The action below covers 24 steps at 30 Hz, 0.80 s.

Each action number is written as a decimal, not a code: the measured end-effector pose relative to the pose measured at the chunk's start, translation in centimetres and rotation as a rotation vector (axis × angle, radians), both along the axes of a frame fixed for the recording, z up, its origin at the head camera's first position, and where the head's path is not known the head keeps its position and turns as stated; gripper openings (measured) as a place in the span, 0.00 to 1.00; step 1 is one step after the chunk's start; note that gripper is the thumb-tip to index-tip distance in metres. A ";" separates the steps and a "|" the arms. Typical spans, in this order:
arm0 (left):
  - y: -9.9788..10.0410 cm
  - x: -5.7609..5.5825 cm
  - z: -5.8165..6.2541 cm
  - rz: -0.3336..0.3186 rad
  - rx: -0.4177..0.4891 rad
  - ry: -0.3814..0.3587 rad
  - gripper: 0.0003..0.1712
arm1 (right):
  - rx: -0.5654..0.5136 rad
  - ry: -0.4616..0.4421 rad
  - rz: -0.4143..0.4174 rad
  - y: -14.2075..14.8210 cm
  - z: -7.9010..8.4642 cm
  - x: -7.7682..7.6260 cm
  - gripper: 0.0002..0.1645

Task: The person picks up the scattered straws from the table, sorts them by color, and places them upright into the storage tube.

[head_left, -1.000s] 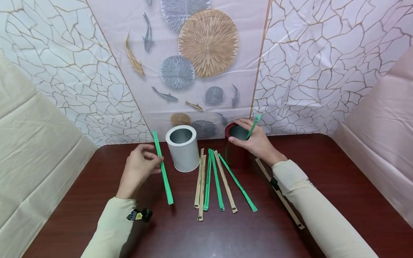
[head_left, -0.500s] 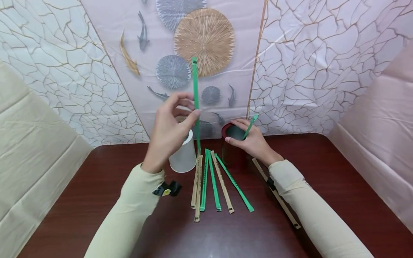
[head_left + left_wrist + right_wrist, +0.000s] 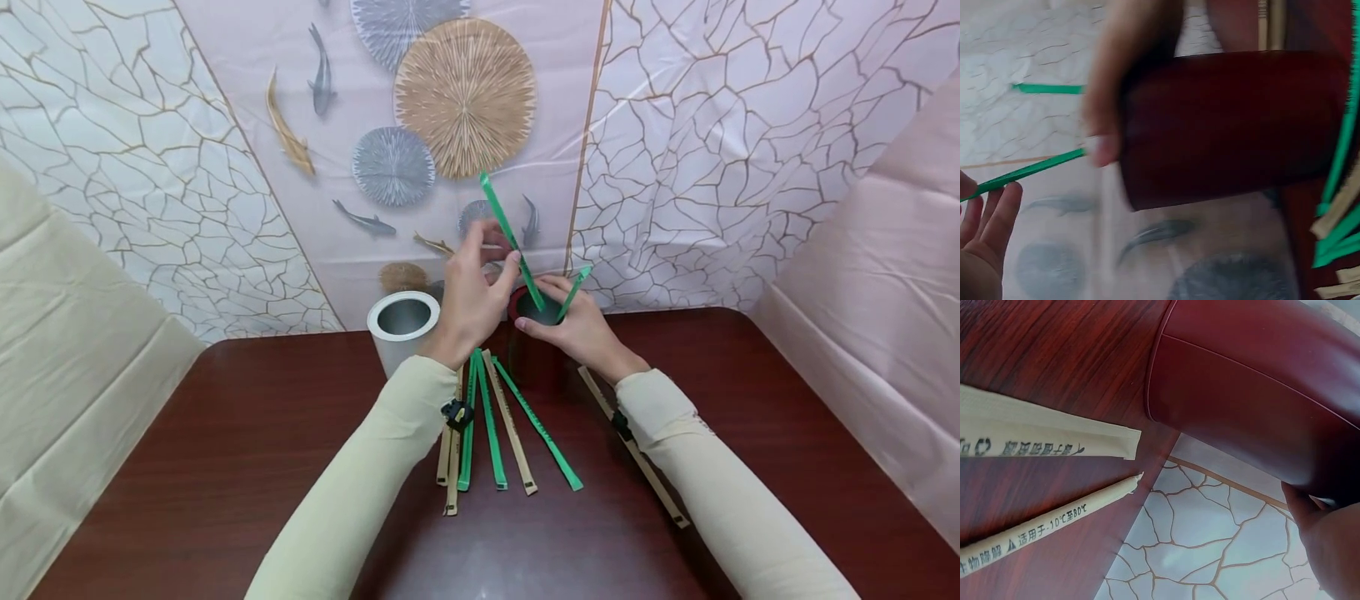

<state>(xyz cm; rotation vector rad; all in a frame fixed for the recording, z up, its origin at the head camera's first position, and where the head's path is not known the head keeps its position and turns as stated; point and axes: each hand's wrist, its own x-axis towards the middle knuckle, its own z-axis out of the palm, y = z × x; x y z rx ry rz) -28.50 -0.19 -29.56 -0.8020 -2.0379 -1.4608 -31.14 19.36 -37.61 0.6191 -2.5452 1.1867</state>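
My left hand (image 3: 476,292) pinches a green paper-wrapped straw (image 3: 498,204) between thumb and fingers, tilted, its lower end at the mouth of a dark red canister (image 3: 1229,125). In the left wrist view that end meets the rim by the other thumb; how deep it goes is hidden. My right hand (image 3: 588,329) grips the canister at its top edge, the thumb on the near side. Another green straw (image 3: 575,292) leans out of the canister on the right. A white canister (image 3: 393,348) stands to the left, partly behind my left hand.
Several green and brown wrapped straws lie fanned out in front of the canisters, among them a brown straw (image 3: 512,425) and a green straw (image 3: 538,425). One brown straw (image 3: 652,475) lies under my right forearm. A patterned cloth (image 3: 465,100) hangs behind the table (image 3: 225,467).
My left hand has carried the green straw up from left of the white canister, over it, and right to the red canister's mouth. My right hand keeps its grip on the red canister.
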 end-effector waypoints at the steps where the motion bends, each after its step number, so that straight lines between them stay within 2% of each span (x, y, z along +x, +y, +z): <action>1: 0.2 -0.2 -0.4 -0.009 -0.025 -0.015 0.19 | 0.005 0.005 -0.002 0.0 0.0 0.0 0.47; 4: 0.7 -0.5 -1.5 -0.025 -0.145 -0.067 0.18 | 0.011 0.019 -0.003 0.1 0.1 0.0 0.45; 8: 1.2 -0.9 -2.6 -0.016 -0.336 -0.138 0.15 | -0.002 0.022 0.006 0.1 0.1 0.1 0.40; 13: 0.8 -0.6 -2.8 0.037 -0.510 -0.179 0.15 | -0.023 0.035 0.040 -0.1 0.0 -0.1 0.36; 15: 0.2 -0.3 -2.5 0.060 -0.535 -0.171 0.16 | -0.013 0.035 0.045 -0.1 0.0 -0.2 0.37; 18: -1.2 0.6 -1.6 0.071 -0.520 -0.175 0.17 | 0.020 0.021 0.025 -0.2 0.0 -0.2 0.42; 21: -2.6 1.9 -0.5 0.059 -0.488 -0.218 0.16 | 0.038 0.003 0.011 -0.1 0.1 -0.1 0.47; 24: -3.7 3.5 0.3 0.065 -0.503 -0.279 0.15 | 0.046 -0.009 0.002 0.2 0.2 0.0 0.48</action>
